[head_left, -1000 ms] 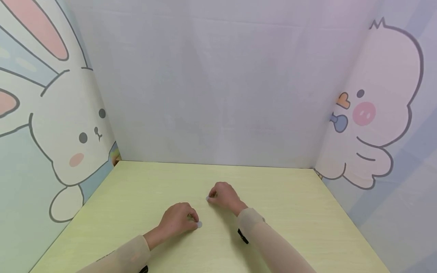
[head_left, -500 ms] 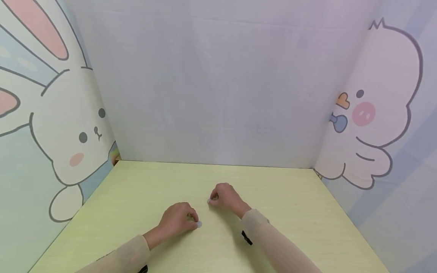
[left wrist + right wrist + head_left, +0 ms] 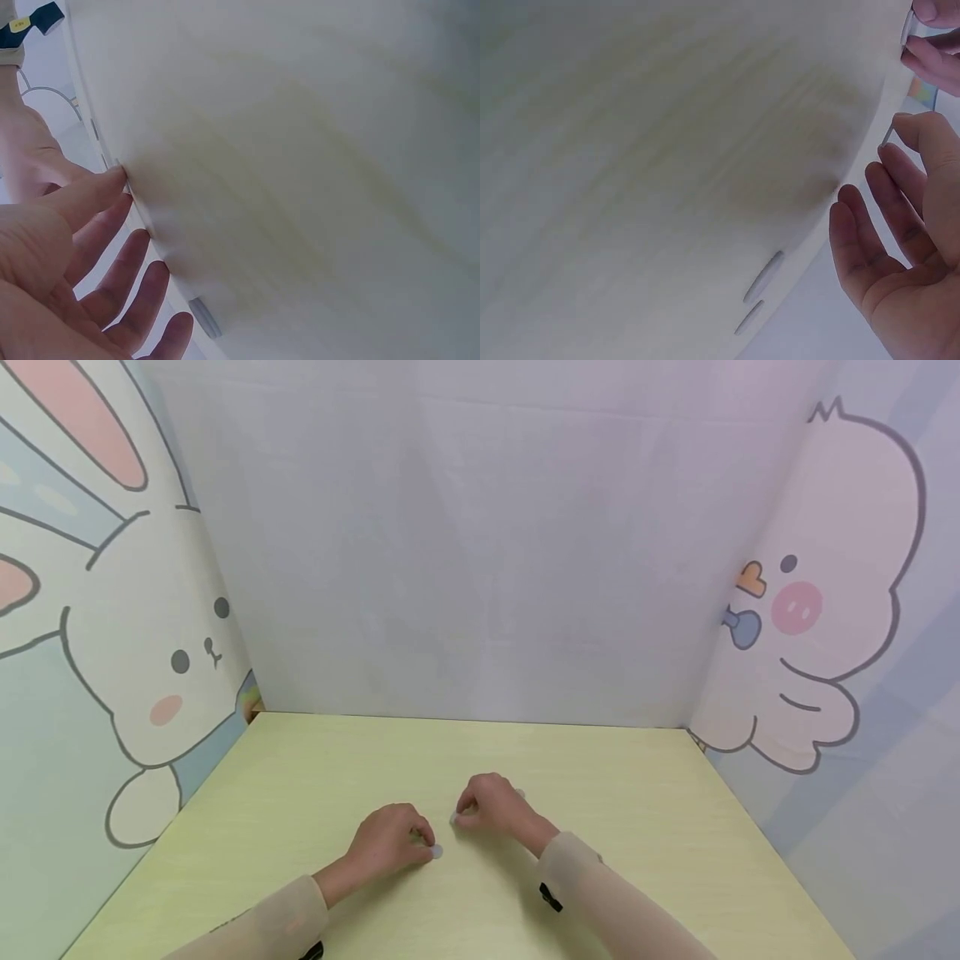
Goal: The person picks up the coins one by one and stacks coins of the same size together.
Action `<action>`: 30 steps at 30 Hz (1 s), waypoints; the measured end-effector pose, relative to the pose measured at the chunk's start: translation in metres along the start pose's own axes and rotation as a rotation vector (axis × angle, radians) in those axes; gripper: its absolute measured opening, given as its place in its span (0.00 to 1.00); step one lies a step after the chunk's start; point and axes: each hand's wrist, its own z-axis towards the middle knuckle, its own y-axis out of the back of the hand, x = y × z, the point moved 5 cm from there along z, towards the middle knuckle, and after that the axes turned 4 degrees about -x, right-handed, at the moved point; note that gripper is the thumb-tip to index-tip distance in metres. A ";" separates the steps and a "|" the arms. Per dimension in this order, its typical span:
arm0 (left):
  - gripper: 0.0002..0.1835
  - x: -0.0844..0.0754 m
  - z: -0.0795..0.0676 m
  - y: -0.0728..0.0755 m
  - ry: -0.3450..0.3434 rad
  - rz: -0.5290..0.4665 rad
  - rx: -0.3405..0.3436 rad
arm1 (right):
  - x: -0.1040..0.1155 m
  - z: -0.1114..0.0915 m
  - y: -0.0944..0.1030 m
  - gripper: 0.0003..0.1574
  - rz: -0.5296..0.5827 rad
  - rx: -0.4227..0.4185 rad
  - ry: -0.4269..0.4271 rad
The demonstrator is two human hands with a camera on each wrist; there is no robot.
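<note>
Over the big yellow table [image 3: 600, 764], the left hand [image 3: 388, 842] pinches a small grey disc [image 3: 437, 852] by its edge. Near it, the right hand [image 3: 491, 803] pinches another disc [image 3: 453, 819]. They look light, hard and maybe slippery, so a gentle pinch on the rim should hold best.

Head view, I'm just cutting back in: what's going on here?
A person's left hand pinches a small pale disc by its edge at the yellow table. The right hand pinches a second disc, tilted, slightly farther out. In the right wrist view, two more discs lie on the table; the left wrist view shows a grey disc near the left fingers.
</note>
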 end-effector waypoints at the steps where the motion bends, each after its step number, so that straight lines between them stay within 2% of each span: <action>1: 0.06 0.000 0.000 0.000 0.000 0.001 -0.002 | 0.003 -0.001 0.000 0.04 -0.001 0.002 0.010; 11: 0.06 0.000 0.000 0.000 -0.009 0.010 -0.009 | 0.021 -0.010 -0.005 0.03 0.017 0.022 0.070; 24: 0.06 0.001 0.000 0.000 -0.024 0.003 -0.012 | 0.038 -0.015 -0.011 0.04 -0.031 0.052 0.153; 30: 0.07 0.001 0.000 0.001 -0.030 0.010 -0.014 | 0.043 -0.017 -0.013 0.04 -0.005 0.055 0.160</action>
